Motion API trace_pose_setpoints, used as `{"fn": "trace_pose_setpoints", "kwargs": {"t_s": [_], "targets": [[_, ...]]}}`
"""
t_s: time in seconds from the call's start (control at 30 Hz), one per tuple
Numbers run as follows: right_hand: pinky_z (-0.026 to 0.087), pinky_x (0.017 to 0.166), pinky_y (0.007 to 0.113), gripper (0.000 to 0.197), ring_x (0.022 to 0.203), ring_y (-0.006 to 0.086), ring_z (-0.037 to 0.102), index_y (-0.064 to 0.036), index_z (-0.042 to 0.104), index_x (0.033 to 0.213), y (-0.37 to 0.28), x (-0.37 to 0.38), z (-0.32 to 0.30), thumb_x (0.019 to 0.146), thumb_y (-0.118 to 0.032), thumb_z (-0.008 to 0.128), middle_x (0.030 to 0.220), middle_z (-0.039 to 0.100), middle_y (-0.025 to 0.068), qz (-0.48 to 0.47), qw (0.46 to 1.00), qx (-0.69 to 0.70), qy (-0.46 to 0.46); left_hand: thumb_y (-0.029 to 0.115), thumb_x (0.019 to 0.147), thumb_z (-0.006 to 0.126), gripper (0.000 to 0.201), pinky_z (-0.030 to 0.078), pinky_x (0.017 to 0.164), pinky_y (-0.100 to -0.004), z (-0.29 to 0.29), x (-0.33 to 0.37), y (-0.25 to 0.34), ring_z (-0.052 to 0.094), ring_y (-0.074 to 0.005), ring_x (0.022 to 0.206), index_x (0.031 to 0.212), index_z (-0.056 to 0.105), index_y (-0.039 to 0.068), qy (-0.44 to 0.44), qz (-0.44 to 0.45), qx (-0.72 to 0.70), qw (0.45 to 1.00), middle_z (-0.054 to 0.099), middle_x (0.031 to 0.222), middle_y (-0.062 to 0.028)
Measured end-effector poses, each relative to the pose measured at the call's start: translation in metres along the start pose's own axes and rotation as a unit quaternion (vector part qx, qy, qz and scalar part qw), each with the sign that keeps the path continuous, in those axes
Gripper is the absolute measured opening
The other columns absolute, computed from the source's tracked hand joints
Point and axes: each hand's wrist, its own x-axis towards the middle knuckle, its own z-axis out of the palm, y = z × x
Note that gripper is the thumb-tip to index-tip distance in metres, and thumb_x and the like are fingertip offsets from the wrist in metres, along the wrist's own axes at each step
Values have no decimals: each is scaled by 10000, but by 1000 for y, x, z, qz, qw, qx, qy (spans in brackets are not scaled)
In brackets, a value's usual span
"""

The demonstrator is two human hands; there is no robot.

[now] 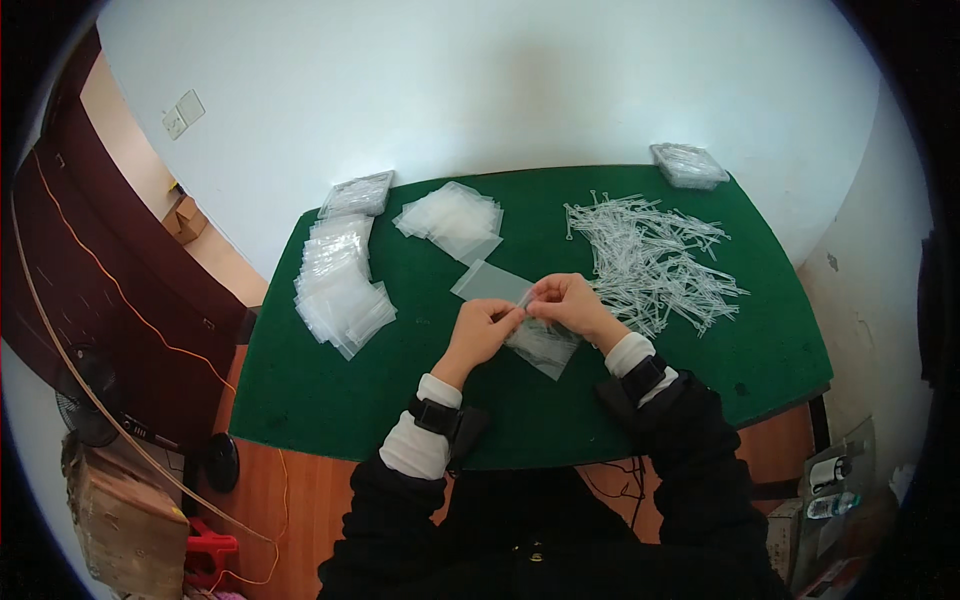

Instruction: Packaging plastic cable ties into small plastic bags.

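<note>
Near the middle of the table, my left hand [482,335] and my right hand [570,303] meet with fingertips pinched together on a clear plastic bag [552,362]. The part of the bag toward me looks filled with thin clear pieces. Beyond my fingers lies a flat clear sheet of plastic [488,280]; I cannot tell whether it belongs to the same bag. A loose heap of thin clear plastic sticks with small looped ends [655,262] lies to the right of my right hand. Flat clear bags [452,222] are piled beyond my hands.
The green-covered table [420,420] stands against a white wall. An overlapping row of clear bags [340,275] runs down its left side. Packed clear bundles sit at the back left [357,194] and back right corner [690,166]. A cardboard box [120,520] stands at lower left.
</note>
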Motion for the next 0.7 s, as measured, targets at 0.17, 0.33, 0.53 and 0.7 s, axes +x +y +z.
{"fn": "trace_pose_setpoints", "kwargs": {"t_s": [0.17,0.33,0.53,0.7], "targets": [[421,511,198,118,571,65,526,4,613,827,1,-1,-3,757,-76,665,669,594,17,20,995,-93,-40,171,809,616,200,373,495,-214,-4,3,-5,473,-56,529,768,644,-23,94,32,13,995,555,585,4],[403,504,209,146,559,57,494,-8,626,778,-3,0,-8,778,-152,651,645,571,-8,48,988,-143,-19,162,816,618,199,365,490,-212,-13,8,-14,471,-54,528,749,641,-24,189,44,-37,980,557,603,15],[385,499,231,176,558,64,479,-8,586,769,9,8,-14,824,-174,598,609,531,-13,-59,985,-98,132,154,826,613,199,368,493,-204,-11,8,-11,480,-54,533,733,628,-21,147,33,-86,985,554,606,16],[349,480,265,206,514,100,429,-12,507,759,4,6,-8,885,-176,509,558,465,22,-185,934,-196,236,124,833,601,164,383,501,-199,-6,5,-10,502,-64,537,749,611,-17,72,20,-113,991,565,616,-3]]}}
